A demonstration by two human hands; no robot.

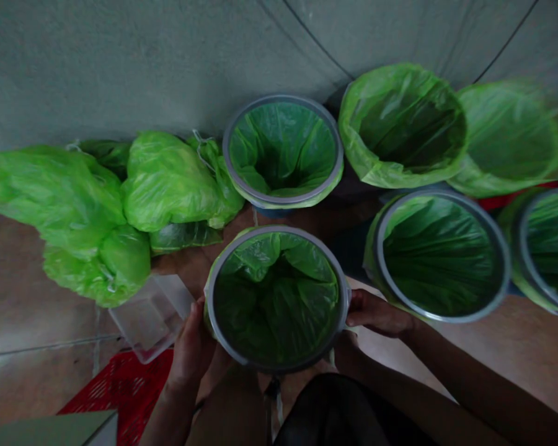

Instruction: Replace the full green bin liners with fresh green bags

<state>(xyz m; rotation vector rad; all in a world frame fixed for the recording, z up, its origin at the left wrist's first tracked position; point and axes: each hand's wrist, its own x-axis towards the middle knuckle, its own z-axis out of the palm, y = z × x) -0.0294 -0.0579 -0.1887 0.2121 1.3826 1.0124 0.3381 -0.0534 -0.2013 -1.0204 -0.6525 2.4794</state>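
A trash bin [279,310] lined with a green plastic bag stands right in front of me, its grey ring rim seated over the liner. My left hand [193,347] grips the bin's left side just below the rim, thumb up. On the opposite side, my right hand [374,314] has its fingers closed at the rim's edge. Behind this bin is another lined trash bin [283,148] with a grey ring. To the right stands one more ringed bin [444,254]. The inside of the near bin is dark.
Several stuffed green bags [167,179] lie along the wall at left. A clear plastic box [153,316] and a red crate [134,384] are by my left arm. At right are a lined bin without a visible ring [402,127], a similar blurred one [506,139] and a partly cut-off bin [551,248].
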